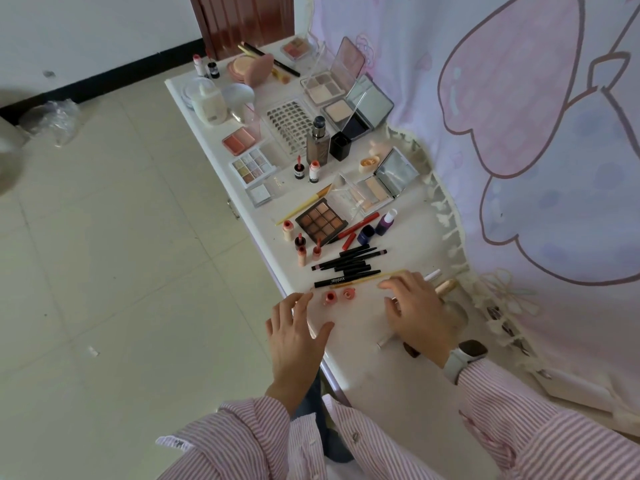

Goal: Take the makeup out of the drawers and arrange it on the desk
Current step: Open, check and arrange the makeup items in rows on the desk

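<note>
Pink lip pots [338,296] are sitting between both hands, left [298,329] and right [415,311], hovering released, likely tidying rows on the counter [363,368].

Both hands hover palm-down, the left hand [294,332] spread, the right hand [417,313] with fingers relaxed.

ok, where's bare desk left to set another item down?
Bare desk between the left hand and right hand, below the two small pink pots; also the near end by the sleeves. Crowded from the black pencils to the far end.
</note>
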